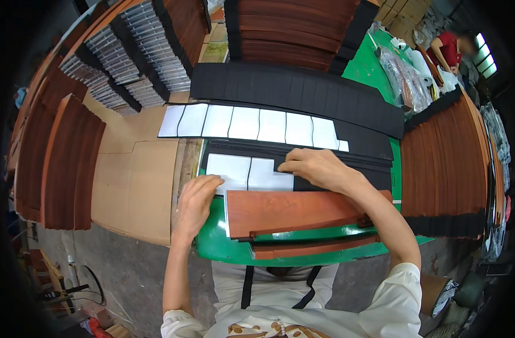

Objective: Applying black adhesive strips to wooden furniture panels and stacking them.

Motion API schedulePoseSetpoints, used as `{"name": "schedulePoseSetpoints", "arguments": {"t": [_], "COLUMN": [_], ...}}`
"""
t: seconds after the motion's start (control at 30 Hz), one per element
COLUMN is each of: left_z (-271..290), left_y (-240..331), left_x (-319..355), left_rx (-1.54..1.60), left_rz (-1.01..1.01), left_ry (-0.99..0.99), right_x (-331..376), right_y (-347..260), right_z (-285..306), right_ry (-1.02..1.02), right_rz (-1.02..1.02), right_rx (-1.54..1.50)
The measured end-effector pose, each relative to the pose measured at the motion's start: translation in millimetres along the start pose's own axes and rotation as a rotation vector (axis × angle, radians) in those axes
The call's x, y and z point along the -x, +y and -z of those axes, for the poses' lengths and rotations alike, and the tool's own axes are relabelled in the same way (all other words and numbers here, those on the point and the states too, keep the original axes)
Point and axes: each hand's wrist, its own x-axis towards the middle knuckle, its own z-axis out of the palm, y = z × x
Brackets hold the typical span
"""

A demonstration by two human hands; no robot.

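In front of me, white rectangular pieces [229,169] lie in a row on black strips [359,160]. At the left end of that row is my left hand [195,203], its fingers bent together by the white edge. Whatever sits between those fingertips is hidden. My right hand [316,168] reaches across from the right, thumb and fingers pinched at the edge of a black strip where it meets the white pieces. Below both hands, a reddish-brown wood-look board [285,214] lies at the table's near side, partly under my right forearm.
A longer white row [243,123] and wide black sheets [291,90] lie farther back on the green table [212,239]. Stacked brown boards [443,163] rise at the right. Cardboard [133,191] and silvery stacked pieces [148,45] are at left. Another person [449,50] is at far right.
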Motion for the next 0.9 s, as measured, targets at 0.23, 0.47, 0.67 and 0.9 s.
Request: {"name": "schedulePoseSetpoints", "arguments": {"t": [0.23, 0.47, 0.67, 0.9], "left_z": [-14, -15, -2, 11], "left_y": [-12, -13, 14, 115], "left_x": [-7, -4, 6, 41], "left_rx": [-0.199, -0.19, 0.125, 0.277], "left_rz": [-0.035, 0.003, 0.233, 0.123], "left_ry": [-0.137, -0.114, 0.071, 0.247], "right_x": [-33, 6, 70, 96], "right_y": [12, 9, -10, -93], "right_z": [-14, 35, 38, 6], "right_ry": [-0.11, 0.227, 0.544, 0.553], "right_rz": [0.124, 0.03, -0.477, -0.458], "right_rx": [0.244, 0.071, -0.863, -1.444]}}
